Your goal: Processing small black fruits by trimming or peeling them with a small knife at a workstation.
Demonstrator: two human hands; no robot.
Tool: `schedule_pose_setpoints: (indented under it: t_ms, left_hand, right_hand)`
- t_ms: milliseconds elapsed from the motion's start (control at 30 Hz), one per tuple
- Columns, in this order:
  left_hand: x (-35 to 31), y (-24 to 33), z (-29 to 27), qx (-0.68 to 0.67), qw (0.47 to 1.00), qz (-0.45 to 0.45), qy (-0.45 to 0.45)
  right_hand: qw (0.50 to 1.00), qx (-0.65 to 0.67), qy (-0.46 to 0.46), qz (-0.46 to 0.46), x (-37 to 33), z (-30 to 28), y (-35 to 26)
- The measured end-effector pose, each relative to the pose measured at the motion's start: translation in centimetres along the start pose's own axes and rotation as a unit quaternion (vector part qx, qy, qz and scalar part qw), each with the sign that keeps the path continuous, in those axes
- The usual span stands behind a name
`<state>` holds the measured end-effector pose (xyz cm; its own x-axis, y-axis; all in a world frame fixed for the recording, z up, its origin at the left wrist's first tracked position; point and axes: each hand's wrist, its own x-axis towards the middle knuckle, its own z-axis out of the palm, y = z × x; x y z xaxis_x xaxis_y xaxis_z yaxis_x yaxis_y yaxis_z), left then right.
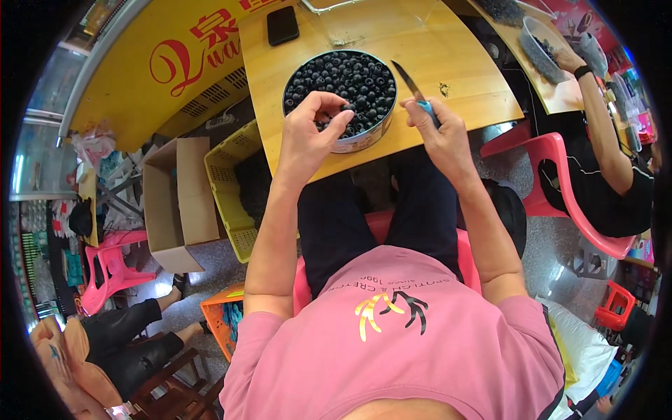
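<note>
A round tin (360, 143) stands at the near edge of the wooden table, filled with small black balls (360, 78) that look like nuts or fruits; the kind I cannot tell. My left hand (311, 133) is over the tin's near left side. Its thumb and index finger close around one black ball (346, 108). To the right of the tin, my right hand (442, 135) grips a small knife (409, 80) by its blue handle. The blade points up and away to the left, apart from the tin.
A black phone (283, 26) lies at the table's far left. Left below are a yellow crate (241, 147) and a cardboard box (196, 189). At right, another person's arm (595, 105) reaches to a clear tub (542, 52). Someone else's legs (136, 346) show at lower left.
</note>
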<state>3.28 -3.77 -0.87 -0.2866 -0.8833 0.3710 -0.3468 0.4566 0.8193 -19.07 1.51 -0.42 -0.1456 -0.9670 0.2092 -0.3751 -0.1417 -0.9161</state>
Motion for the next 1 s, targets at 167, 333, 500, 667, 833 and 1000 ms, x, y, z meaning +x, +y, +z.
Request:
schedule_pose_setpoints:
  t_ms: [167, 333, 500, 667, 833, 1000]
  left_hand:
    - [-0.9, 3.0, 0.4, -0.294, 0.954, -0.051, -0.009]
    - [-1.5, 3.4, 0.8, -0.302, 0.953, -0.016, 0.039]
    - [-1.9, 4.0, 1.3, -0.345, 0.936, -0.039, 0.057]
    - [-2.2, 3.7, 1.2, -0.351, 0.934, -0.051, 0.049]
    - [-2.4, 3.1, 1.1, -0.352, 0.935, -0.036, 0.035]
    - [-2.4, 3.0, 1.2, -0.381, 0.924, -0.023, 0.027]
  right_hand:
    - [0.984, 0.158, -0.084, 0.001, -0.3, 2.4, -2.2]
    - [0.958, 0.262, -0.108, 0.034, -0.2, 3.1, -3.5]
    - [0.933, 0.328, -0.120, 0.092, -0.1, 3.1, -4.0]
    - [0.932, 0.329, -0.130, 0.076, 0.1, 3.1, -4.5]
    - [0.946, 0.295, -0.126, 0.047, 0.3, 3.0, -4.7]
    - [0.932, 0.313, -0.158, 0.097, 0.6, 2.3, -4.6]
